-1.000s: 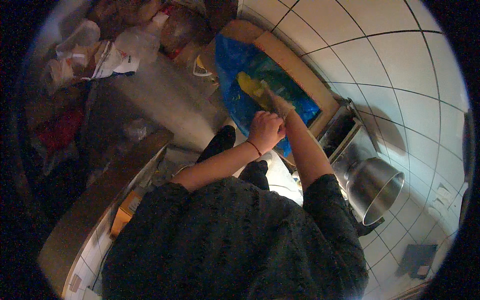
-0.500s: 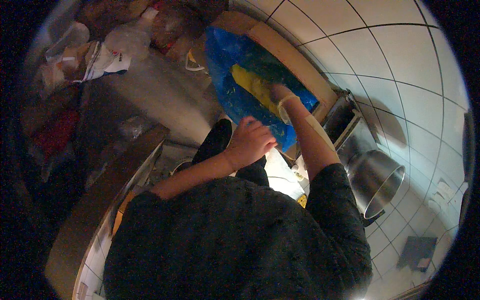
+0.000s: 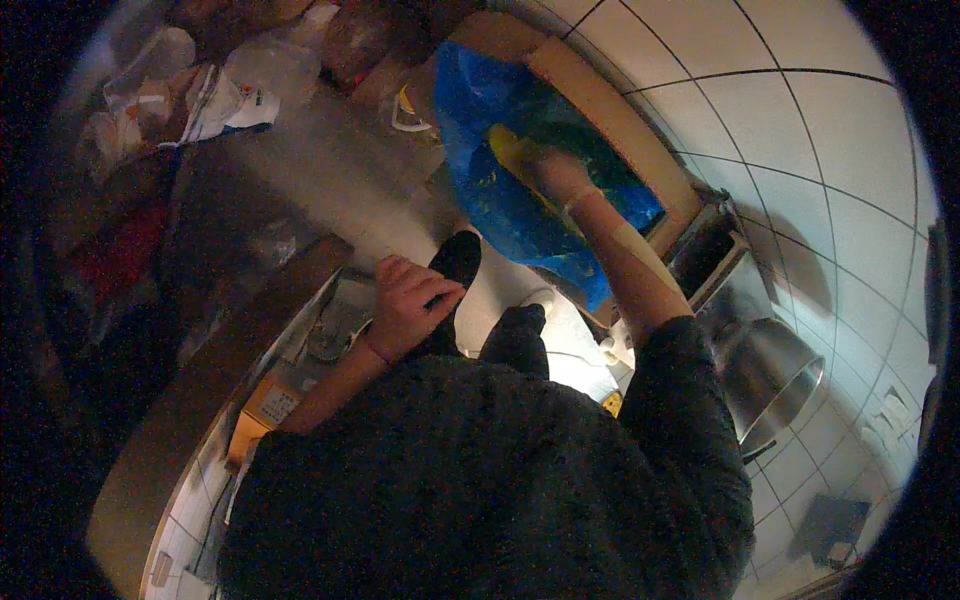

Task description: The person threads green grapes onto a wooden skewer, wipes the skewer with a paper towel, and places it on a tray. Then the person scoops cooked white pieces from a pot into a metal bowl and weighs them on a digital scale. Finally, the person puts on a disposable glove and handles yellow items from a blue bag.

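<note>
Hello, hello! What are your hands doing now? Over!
Right hand inside blue bag, touching something yellow. Left hand free, fingers loose. Nothing in the way.

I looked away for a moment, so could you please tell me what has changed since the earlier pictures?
The left hand drew back from the blue bag toward the body. The right hand reached deeper into the bag, onto something yellow. The cardboard box and metal pot stayed put.
</note>
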{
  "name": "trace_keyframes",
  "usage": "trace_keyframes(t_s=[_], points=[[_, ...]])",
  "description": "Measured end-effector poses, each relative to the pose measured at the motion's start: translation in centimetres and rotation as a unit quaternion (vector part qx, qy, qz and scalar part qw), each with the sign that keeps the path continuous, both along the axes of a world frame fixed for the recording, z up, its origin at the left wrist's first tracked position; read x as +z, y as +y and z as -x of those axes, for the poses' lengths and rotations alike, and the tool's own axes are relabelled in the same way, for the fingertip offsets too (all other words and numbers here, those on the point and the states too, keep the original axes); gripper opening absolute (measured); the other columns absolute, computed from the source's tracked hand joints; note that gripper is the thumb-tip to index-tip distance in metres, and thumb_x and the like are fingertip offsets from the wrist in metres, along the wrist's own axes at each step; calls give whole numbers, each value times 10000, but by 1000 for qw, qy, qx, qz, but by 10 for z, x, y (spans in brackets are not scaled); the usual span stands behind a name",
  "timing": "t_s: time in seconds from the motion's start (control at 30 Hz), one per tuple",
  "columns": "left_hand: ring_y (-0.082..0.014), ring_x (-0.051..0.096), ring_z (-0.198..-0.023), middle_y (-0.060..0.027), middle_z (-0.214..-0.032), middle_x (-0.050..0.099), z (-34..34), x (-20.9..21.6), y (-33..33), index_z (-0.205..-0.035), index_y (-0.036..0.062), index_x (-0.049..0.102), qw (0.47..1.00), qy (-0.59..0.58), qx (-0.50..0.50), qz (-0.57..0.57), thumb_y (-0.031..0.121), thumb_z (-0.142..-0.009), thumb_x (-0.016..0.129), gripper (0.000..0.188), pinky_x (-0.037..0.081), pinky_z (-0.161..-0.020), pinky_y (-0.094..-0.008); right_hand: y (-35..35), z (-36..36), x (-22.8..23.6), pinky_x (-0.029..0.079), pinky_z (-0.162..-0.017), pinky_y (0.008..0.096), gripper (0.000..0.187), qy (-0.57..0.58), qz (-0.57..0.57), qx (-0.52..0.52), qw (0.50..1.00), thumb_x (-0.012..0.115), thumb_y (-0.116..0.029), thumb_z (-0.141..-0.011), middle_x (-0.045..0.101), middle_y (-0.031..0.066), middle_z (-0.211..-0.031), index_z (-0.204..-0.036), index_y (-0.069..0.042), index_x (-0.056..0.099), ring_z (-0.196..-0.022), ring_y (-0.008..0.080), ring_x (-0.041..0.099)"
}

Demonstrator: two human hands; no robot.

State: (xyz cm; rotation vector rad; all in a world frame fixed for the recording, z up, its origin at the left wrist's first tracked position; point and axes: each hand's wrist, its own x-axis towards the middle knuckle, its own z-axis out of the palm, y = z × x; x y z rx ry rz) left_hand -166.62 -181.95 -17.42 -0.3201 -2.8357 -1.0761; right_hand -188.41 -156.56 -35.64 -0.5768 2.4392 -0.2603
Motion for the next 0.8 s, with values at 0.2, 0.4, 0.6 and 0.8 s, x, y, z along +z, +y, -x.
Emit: trace_keyframes(t_s=[0.2,0.4,0.6,0.8], points=[[-185,591,-863,26,-840,647,-1,-6,-5,-812,179,733,1000,-17,9,22,200,-742,823,116,394,-919,-417,-3,30,-24,505,-964,500,422,-33,-61,35,997,605,-363,-894,639,197,-1264,-1254,-148,651,-1103,398,644],[-188,595,-867,20,-828,658,2,-13,-7,-806,177,736,999,-30,15,28,205,-752,816,101,396,-917,-413,-2,47,-53,502,-953,505,384,-107,-68,-33,991,624,-293,-854,668,209,-1188,-1193,-122,676,-1112,398,638],[-198,597,-868,10,-852,661,0,-21,-6,-826,168,732,999,-19,29,15,204,-754,814,115,392,-920,-417,15,23,-15,517,-882,502,333,-41,42,-61,996,665,-259,-842,689,211,-1084,-1123,-80,673,-1020,422,651],[-209,603,-875,1,-859,659,0,-11,1,-818,161,720,1000,7,10,-4,200,-761,809,113,394,-916,-418,40,-29,110,536,-869,459,400,3,120,-92,988,725,-197,-827,678,203,-1113,-1207,-98,650,-1020,399,651]])
